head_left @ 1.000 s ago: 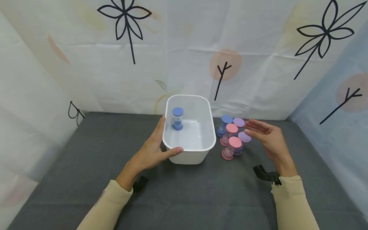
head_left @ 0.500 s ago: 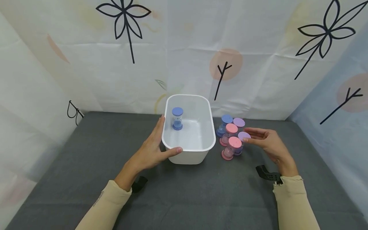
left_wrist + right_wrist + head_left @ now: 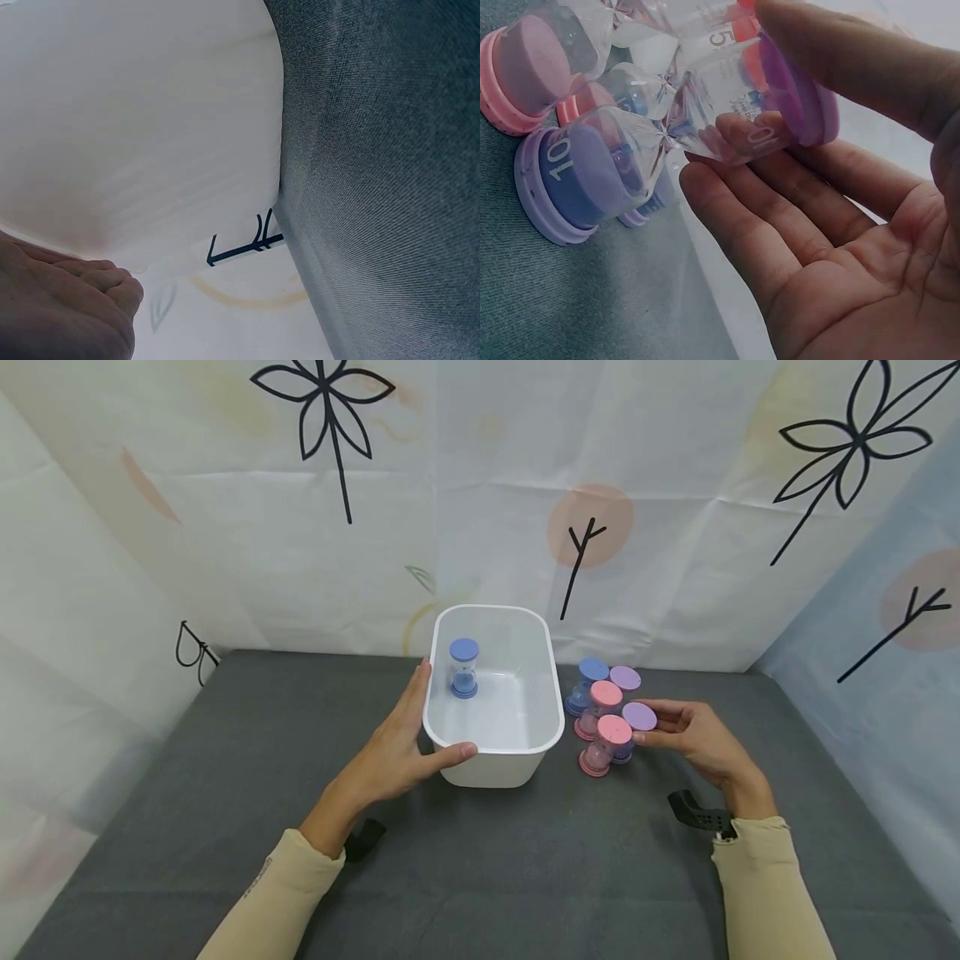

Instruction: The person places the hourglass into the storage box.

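A white plastic bin (image 3: 491, 768) stands upright with one blue sand timer (image 3: 463, 668) inside, near its left wall. My left hand (image 3: 390, 760) rests on the bin's left side, fingers straight along the wall and thumb over the front corner. To the right of the bin, several sand timers stand in a cluster. My right hand (image 3: 693, 735) holds the near purple sand timer (image 3: 640, 717) around its upper part, thumb on one side and fingers on the other. In the right wrist view this purple sand timer (image 3: 592, 180) is marked 10 and its base seems to be on the cloth.
Close beside the held timer stand a pink timer (image 3: 614, 731), another pink timer (image 3: 606, 693), a blue timer (image 3: 593, 670) and a second purple timer (image 3: 625, 677). Grey cloth (image 3: 510, 877) covers the table. A printed white curtain (image 3: 480, 485) hangs behind it.
My right hand has come down and nearer, from beside the purple timers to around the near one, with thumb and fingers closing on it. The left hand and the bin stay in place.
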`<state>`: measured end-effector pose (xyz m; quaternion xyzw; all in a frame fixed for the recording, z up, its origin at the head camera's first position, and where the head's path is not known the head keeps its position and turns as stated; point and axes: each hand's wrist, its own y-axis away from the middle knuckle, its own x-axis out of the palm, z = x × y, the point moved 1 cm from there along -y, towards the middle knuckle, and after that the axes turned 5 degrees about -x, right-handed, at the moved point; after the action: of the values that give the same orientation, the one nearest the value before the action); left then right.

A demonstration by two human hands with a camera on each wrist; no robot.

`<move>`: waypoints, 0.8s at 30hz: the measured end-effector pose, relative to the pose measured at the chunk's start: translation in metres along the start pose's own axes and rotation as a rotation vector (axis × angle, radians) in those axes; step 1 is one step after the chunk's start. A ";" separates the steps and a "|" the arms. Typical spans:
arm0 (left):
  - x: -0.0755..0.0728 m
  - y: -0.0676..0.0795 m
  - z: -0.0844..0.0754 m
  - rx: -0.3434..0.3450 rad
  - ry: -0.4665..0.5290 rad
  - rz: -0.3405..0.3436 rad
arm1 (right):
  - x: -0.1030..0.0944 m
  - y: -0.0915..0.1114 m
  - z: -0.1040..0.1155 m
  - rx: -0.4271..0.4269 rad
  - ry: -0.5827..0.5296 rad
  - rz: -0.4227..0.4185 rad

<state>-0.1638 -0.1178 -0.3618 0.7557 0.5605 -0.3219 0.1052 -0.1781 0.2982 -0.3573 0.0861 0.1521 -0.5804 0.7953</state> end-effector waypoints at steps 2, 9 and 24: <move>0.000 0.000 0.000 -0.005 -0.004 0.000 | 0.000 0.000 0.000 0.002 -0.005 0.002; -0.001 0.002 -0.002 -0.036 -0.008 0.009 | 0.000 0.000 -0.001 0.011 0.034 -0.032; -0.001 0.002 -0.001 -0.029 -0.011 0.009 | -0.010 0.018 0.032 -0.217 -0.259 -0.321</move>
<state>-0.1614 -0.1185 -0.3609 0.7548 0.5612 -0.3175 0.1204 -0.1596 0.3030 -0.3249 -0.1004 0.1217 -0.6861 0.7102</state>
